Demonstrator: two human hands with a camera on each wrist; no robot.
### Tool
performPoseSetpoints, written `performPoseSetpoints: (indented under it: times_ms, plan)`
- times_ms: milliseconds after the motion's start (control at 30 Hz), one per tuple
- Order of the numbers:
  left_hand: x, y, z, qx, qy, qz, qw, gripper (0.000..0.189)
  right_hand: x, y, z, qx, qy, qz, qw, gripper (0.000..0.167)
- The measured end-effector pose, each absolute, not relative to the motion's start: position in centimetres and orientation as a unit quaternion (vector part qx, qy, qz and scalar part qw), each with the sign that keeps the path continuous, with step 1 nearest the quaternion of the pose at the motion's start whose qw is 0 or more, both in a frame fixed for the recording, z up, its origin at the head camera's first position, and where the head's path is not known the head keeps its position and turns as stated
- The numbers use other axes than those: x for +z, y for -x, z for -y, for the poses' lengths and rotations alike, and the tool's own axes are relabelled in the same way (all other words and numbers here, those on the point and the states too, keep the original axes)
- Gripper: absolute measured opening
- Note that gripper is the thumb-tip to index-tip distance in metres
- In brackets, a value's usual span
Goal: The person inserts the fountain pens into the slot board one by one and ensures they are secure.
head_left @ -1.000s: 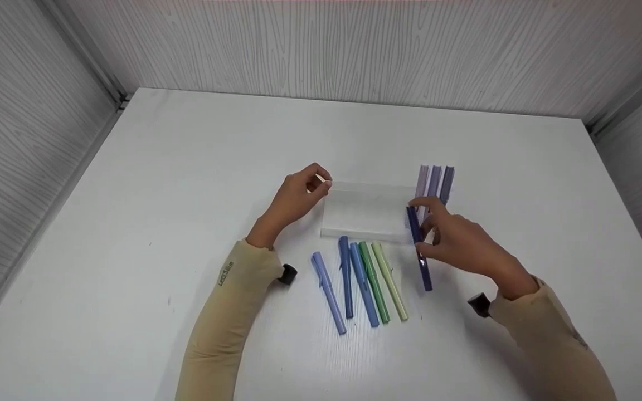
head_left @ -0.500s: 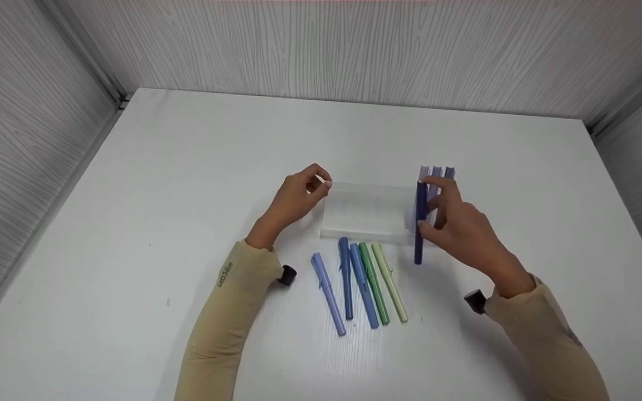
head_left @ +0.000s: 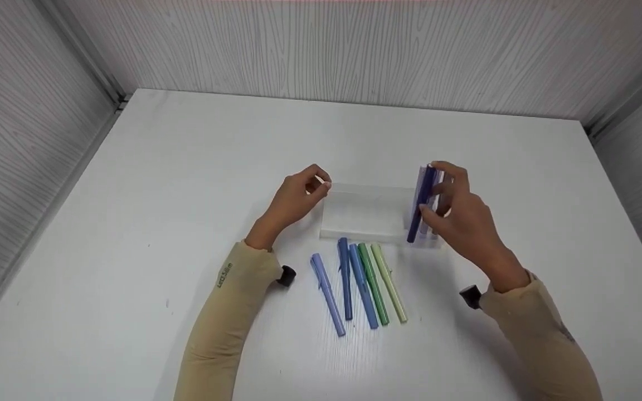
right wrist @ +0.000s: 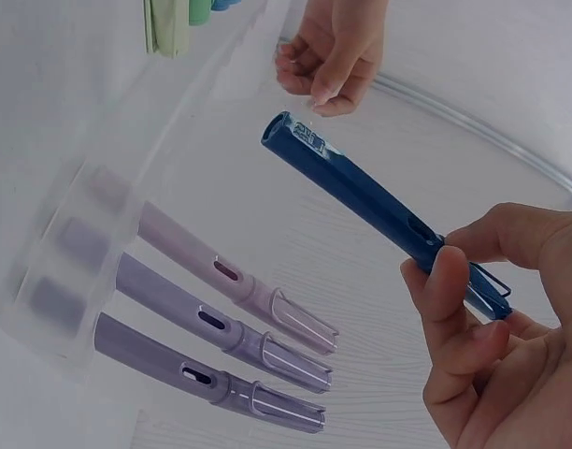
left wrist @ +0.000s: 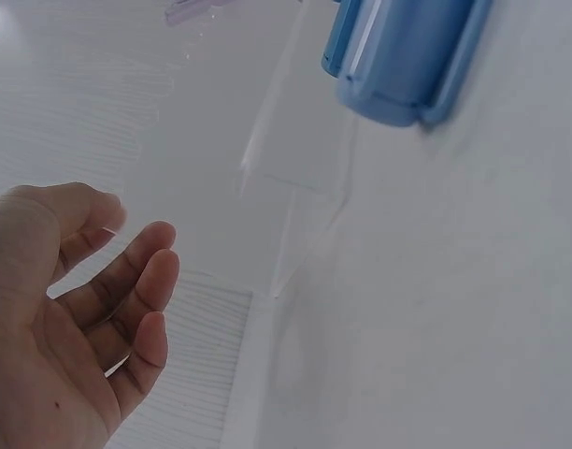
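Pinching, right hand (head_left: 460,214): I hold the dark blue pen (head_left: 421,203) above the clear holder (head_left: 363,214) — beside three purple pens (right wrist: 221,327).
Left hand (head_left: 296,197): fingers loosely curled, holding nothing — at the holder's left end.

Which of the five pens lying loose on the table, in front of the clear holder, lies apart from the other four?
The lilac-blue pen at the far left of the row; a clear gap separates it from the others.

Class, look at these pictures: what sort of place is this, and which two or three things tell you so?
Probably a staged recording booth, not a home or office: a bare white table boxed in by grey panel walls, with only coloured pens and a clear holder laid out, and a small camera strapped at each wrist.
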State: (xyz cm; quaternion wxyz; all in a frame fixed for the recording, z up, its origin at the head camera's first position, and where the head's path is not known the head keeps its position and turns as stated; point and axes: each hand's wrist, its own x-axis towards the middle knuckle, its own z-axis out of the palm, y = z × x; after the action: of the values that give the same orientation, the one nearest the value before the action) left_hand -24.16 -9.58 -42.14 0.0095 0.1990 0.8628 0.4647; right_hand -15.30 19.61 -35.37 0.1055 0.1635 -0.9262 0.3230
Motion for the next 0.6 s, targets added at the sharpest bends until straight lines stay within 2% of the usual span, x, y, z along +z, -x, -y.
performPoseSetpoints:
  times_ms: [167,600]
  plan:
    - [-42.2,24.2,9.6,0.461,-0.2,-0.865,0.012,0.017,-35.7,15.7,-19.6,0.319,-0.177,0.921,0.139,0.067]
    - [-42.2,24.3,9.6,0.46,-0.198,-0.865,0.008,0.017,-36.5,16.3,-19.2,0.317,-0.158,0.926,0.134,0.064]
